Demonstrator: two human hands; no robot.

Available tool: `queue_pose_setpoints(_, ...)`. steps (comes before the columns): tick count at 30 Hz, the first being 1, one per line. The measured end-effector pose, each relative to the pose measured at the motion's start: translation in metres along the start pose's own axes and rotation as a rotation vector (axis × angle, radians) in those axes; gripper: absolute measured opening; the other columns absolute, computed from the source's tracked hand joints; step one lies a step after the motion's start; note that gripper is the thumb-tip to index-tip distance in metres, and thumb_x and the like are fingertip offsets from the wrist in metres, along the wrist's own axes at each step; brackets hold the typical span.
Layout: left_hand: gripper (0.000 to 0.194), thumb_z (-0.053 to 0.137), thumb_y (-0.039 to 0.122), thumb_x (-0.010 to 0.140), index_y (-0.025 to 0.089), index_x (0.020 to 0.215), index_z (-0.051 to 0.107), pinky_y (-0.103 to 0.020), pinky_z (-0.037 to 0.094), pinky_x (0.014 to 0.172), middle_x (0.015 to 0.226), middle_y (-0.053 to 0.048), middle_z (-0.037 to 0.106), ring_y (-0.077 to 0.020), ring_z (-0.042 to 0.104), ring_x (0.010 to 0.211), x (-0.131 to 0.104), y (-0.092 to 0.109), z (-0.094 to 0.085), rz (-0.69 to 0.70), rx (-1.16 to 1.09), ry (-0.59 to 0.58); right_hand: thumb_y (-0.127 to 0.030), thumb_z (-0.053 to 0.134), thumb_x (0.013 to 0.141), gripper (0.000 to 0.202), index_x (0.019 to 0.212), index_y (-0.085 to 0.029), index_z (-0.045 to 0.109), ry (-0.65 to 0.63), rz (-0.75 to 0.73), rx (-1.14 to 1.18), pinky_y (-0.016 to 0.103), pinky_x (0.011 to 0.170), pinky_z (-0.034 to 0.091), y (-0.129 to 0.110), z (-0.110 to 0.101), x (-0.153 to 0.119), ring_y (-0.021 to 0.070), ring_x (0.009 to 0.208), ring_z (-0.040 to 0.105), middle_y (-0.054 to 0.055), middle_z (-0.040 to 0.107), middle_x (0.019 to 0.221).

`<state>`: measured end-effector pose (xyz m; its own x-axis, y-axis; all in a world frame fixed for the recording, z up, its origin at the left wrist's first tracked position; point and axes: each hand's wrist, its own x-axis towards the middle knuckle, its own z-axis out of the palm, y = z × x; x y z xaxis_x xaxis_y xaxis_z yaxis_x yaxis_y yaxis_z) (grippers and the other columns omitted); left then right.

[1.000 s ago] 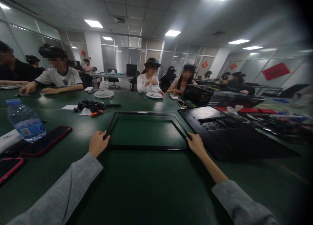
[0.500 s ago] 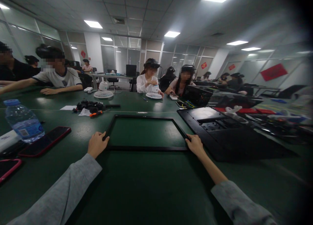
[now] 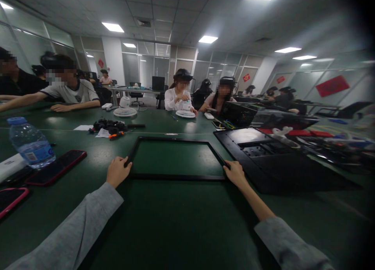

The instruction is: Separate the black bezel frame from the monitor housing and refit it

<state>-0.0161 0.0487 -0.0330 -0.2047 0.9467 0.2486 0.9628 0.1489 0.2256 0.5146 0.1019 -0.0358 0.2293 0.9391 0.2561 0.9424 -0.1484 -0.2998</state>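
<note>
A thin black rectangular frame, like a monitor bezel, is held over the green table; whether it touches the tabletop I cannot tell. Through its opening the table surface shows. My left hand grips the frame's left side, thumb on the near part of that edge. On the opposite side, my right hand is closed around the right edge. Just beyond my right hand lies a large black panel, like a monitor back cover, with a recessed part in its middle.
To the left stand a water bottle and a red-edged phone, with a pink-edged phone nearer. A tangle of black parts lies ahead. Across the table, a person handles a white fan. Cables and electronics crowd the right.
The view has shifted very slightly. Both hands keep their hold on the black frame, which stays in nearly the same place.
</note>
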Motion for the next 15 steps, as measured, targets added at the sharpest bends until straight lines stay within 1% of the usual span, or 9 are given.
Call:
queue_pose_setpoints(2,0.051,0.043,0.041,0.094,0.013,0.132,0.062,-0.040,0.046,0.095,0.121,-0.017,0.060,-0.0298,0.057,0.113,-0.003,0.004,-0.004,-0.009,-0.006,0.018,-0.030,0.045,0.094,0.041,0.127,-0.016,0.066,0.003,-0.003,0.011,0.039,0.091,0.047,-0.002,-0.005,0.000,0.0281,0.111,0.058,0.017,0.061,0.119)
queue_pose_setpoints(4,0.052,0.043,0.041,0.095,0.014,0.136,0.059,-0.043,0.046,0.095,0.127,-0.018,0.057,-0.0317,0.054,0.116,-0.007,0.012,-0.009,-0.022,-0.022,0.080,-0.032,0.044,0.094,0.043,0.128,-0.016,0.065,0.053,0.010,0.036,0.043,0.092,0.046,0.000,-0.015,0.002,0.0298,0.112,0.056,0.017,0.060,0.119)
queue_pose_setpoints(6,0.054,0.042,0.046,0.095,0.019,0.141,0.053,-0.047,0.045,0.094,0.136,-0.016,0.053,-0.0334,0.049,0.123,-0.012,0.020,-0.015,-0.003,-0.053,0.173,-0.033,0.043,0.093,0.047,0.133,-0.015,0.061,0.178,0.072,0.074,0.049,0.095,0.044,0.008,-0.031,0.003,0.0340,0.116,0.053,0.020,0.057,0.123)
queue_pose_setpoints(7,0.055,0.041,0.050,0.095,0.023,0.141,0.052,-0.049,0.044,0.095,0.138,-0.014,0.052,-0.0328,0.047,0.125,-0.015,0.024,-0.018,0.059,-0.082,0.174,-0.035,0.043,0.093,0.050,0.136,-0.014,0.058,0.277,0.137,0.094,0.054,0.097,0.041,0.016,-0.041,0.003,0.0374,0.121,0.049,0.023,0.054,0.127)
queue_pose_setpoints(9,0.056,0.041,0.059,0.094,0.028,0.138,0.055,-0.052,0.041,0.099,0.141,-0.011,0.052,-0.0322,0.045,0.129,-0.020,0.029,-0.023,0.201,-0.139,0.068,-0.042,0.045,0.091,0.059,0.142,-0.012,0.051,0.465,0.271,0.152,0.062,0.102,0.033,0.038,-0.059,0.001,0.0447,0.132,0.036,0.028,0.044,0.136)
queue_pose_setpoints(10,0.057,0.042,0.062,0.092,0.030,0.137,0.056,-0.053,0.039,0.100,0.142,-0.010,0.052,-0.0327,0.043,0.131,-0.022,0.030,-0.025,0.256,-0.161,0.000,-0.044,0.046,0.090,0.065,0.146,-0.012,0.045,0.570,0.353,0.194,0.066,0.105,0.025,0.053,-0.066,-0.001,0.0473,0.138,0.027,0.031,0.035,0.142)
queue_pose_setpoints(11,0.059,0.045,0.066,0.089,0.031,0.136,0.057,-0.055,0.037,0.102,0.143,-0.010,0.052,-0.0334,0.042,0.132,-0.023,0.031,-0.027,0.301,-0.178,-0.062,-0.044,0.049,0.088,0.070,0.150,-0.012,0.039,0.642,0.441,0.252,0.068,0.107,0.017,0.068,-0.073,-0.004,0.0485,0.143,0.016,0.033,0.027,0.147)
queue_pose_setpoints(13,0.065,0.053,0.071,0.082,0.033,0.135,0.057,-0.059,0.033,0.105,0.144,-0.010,0.051,-0.0351,0.040,0.134,-0.026,0.030,-0.030,0.365,-0.201,-0.153,-0.045,0.053,0.085,0.086,0.156,-0.011,0.020,0.750,0.600,0.376,0.068,0.109,0.006,0.098,-0.080,-0.009,0.0462,0.148,0.004,0.036,0.014,0.149)
queue_pose_setpoints(15,0.067,0.061,0.072,0.075,0.034,0.131,0.060,-0.060,0.031,0.106,0.144,-0.009,0.052,-0.0356,0.042,0.134,-0.027,0.028,-0.033,0.408,-0.224,-0.196,-0.047,0.055,0.083,0.098,0.158,-0.011,0.004,0.785,0.760,0.481,0.066,0.109,0.002,0.121,-0.082,-0.014,0.0439,0.149,-0.004,0.038,0.002,0.151)
